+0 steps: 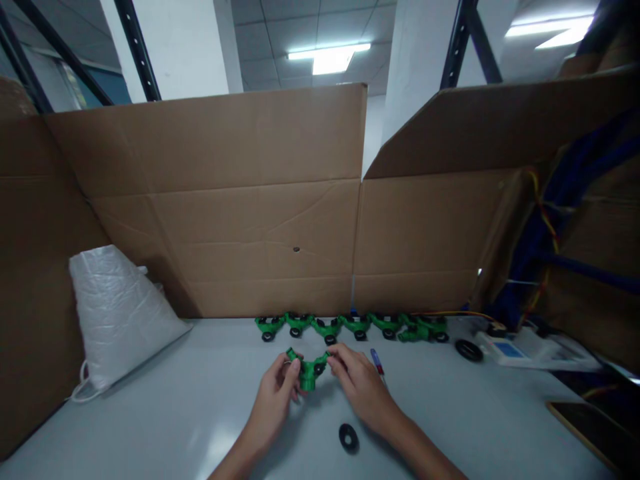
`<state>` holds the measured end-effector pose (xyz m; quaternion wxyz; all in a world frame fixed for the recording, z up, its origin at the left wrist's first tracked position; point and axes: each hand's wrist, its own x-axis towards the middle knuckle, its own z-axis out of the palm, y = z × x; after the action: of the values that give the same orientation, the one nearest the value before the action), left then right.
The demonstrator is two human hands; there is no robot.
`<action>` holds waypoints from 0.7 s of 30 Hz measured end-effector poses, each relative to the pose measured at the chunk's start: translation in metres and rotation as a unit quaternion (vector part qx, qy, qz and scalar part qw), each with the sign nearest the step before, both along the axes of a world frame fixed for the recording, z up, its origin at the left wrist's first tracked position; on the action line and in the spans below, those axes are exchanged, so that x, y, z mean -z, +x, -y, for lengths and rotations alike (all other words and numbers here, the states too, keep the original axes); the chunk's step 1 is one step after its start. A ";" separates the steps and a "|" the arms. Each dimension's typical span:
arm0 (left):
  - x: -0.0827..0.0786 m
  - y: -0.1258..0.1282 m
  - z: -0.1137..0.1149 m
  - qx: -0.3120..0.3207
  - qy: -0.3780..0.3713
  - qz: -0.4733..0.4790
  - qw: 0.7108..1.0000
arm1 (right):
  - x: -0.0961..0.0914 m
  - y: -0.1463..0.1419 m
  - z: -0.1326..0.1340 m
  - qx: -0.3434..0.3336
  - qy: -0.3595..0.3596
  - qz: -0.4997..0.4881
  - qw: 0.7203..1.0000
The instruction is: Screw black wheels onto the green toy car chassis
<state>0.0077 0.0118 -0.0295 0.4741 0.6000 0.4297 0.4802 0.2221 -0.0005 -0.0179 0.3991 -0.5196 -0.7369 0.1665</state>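
A green Y-shaped plastic fitting (307, 383) with a small black part on its right branch is held up over the white table. My left hand (273, 390) is closed on its left side, thumb in front. The fingertips of my right hand (361, 387) pinch the end of the right branch. A black ring-shaped disc (349, 439) lies on the table below my right hand. Just past that hand lies a pen (377, 362) with a blue and red end, partly hidden. Several similar green fittings with black round parts (327, 329) stand in a row behind.
Cardboard walls (260, 227) close off the back and sides. On the left a white plastic bag (123, 313) leans against the wall. To the right are a black ring (469, 351), a white device with a blue screen (535, 351) and a dark flat object (595, 430).
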 end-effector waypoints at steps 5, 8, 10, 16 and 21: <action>0.002 0.001 0.001 -0.009 0.005 -0.005 1.000 | -0.013 0.005 -0.008 -0.039 -0.021 -0.017 0.999; 0.002 0.002 -0.001 -0.001 0.006 -0.011 1.000 | -0.023 0.010 -0.009 -0.052 -0.032 -0.018 0.998; 0.002 0.003 -0.003 0.007 0.004 -0.012 1.000 | -0.028 0.015 -0.008 -0.052 -0.031 -0.002 0.998; -0.007 0.013 -0.012 0.038 -0.023 -0.009 0.999 | -0.027 0.037 -0.005 -0.055 -0.007 0.088 0.995; -0.013 0.020 -0.023 0.025 -0.026 -0.004 0.999 | -0.017 0.044 -0.007 -0.039 0.029 0.141 0.989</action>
<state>0.0278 0.0347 -0.0165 0.4996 0.5999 0.4290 0.4544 0.2665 0.0069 -0.0011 0.2997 -0.4970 -0.8098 0.0858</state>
